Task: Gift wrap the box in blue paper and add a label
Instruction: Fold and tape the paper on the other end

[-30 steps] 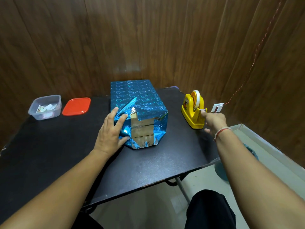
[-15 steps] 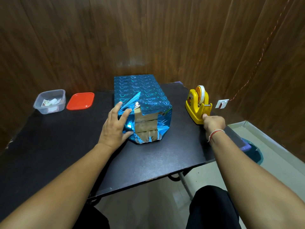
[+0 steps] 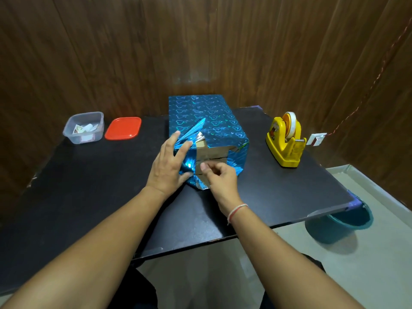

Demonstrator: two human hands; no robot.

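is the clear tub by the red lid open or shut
Open: the tub has no cover, papers show inside, and the red lid lies beside it.

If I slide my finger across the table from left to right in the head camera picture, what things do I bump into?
clear plastic tub → red lid → blue wrapped box → yellow tape dispenser

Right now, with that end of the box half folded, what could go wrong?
The left hand alone presses the blue paper flap down; if it lifts, the fold may spring open. The right hand seems to pinch something, perhaps tape, too faint to tell; it could land crooked. Bare cardboard might stay uncovered.
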